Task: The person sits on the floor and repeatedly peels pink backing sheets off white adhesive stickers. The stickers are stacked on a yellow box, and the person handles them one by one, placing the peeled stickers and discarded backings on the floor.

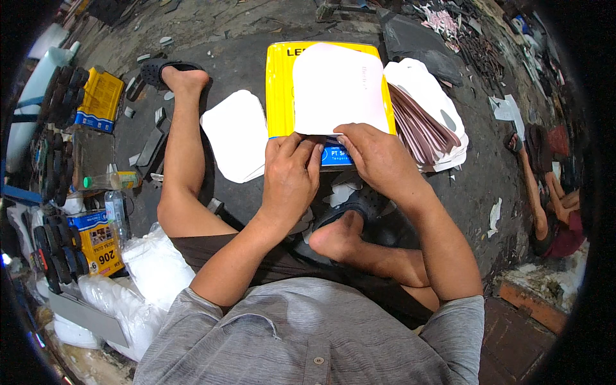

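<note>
A pale pinkish-white sheet with rounded corners lies over a yellow-and-blue rectangular tin in front of me. Its near edge is pinched by both hands: my left hand has its fingers curled at the left part, while my right hand grips the right part between thumb and fingers. To the right of the tin, a fanned stack of similar pieces shows white tops and brownish-pink edges. Left of the tin rests a small pile of white rounded pieces. The fingertips under the sheet are hidden.
My legs are spread on the dark floor around the tin. At left stand a shelf of dark soles, plastic bottles, another yellow tin and white plastic bags. Scraps lie at the far right; another person sits at right.
</note>
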